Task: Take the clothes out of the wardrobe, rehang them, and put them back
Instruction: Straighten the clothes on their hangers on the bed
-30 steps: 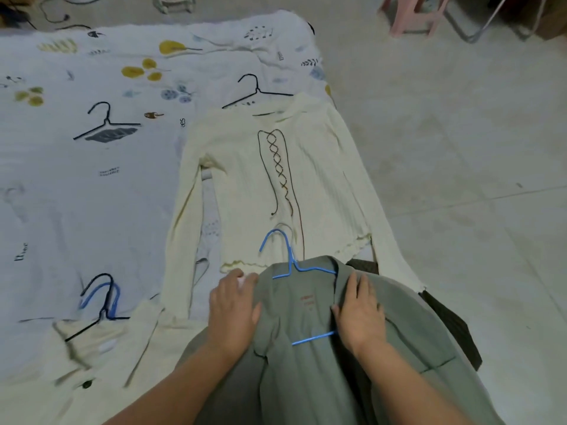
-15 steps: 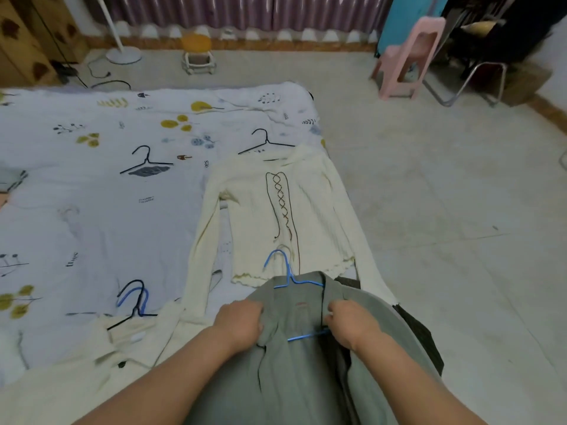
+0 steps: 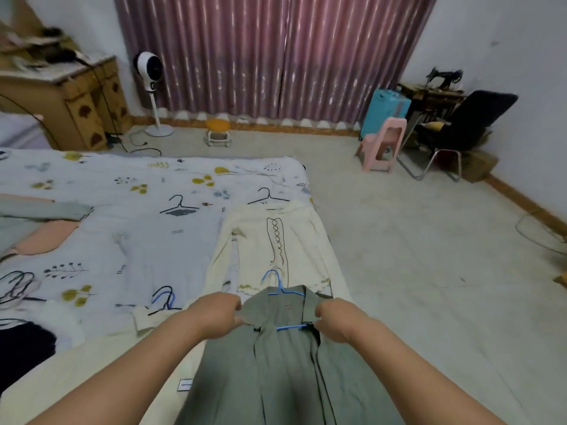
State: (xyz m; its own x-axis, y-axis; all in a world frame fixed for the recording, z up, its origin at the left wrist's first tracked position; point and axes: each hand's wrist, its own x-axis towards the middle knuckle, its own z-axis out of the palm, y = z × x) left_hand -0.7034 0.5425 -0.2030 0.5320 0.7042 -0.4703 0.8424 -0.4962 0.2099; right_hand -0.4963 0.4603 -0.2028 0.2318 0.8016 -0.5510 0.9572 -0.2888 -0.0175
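Both hands have curled since a second ago: then they lay flat on the grey-green button-front shirt [image 3: 285,360], now the left hand [image 3: 218,315] pinches its left shoulder and the right hand [image 3: 337,319] grips its right shoulder beside the collar, fingers folded into the cloth. Inside that shirt sits a blue wire hanger [image 3: 283,297], its hook poking out at 12 o'clock above the collar and its lower bar showing in the open front. The shirt lies at 6 o'clock on the near edge of the white bedsheet printed with leaves [image 3: 122,234], overlapping the hem of a cream long-sleeved ribbed top with brown lacing [image 3: 273,243], which lies flat just past it with a black wire hanger [image 3: 267,197] at its neck. A second black hanger [image 3: 179,205] lies at 11 o'clock on the sheet, well apart from the hands, and a blue and black pair of hangers [image 3: 164,299] rests at 9 o'clock just beside the left hand, on a cream garment [image 3: 144,320]. Farther off, at 1 o'clock, a pink plastic chair [image 3: 383,145] stands on the pale floor near striped purple curtains [image 3: 270,56].
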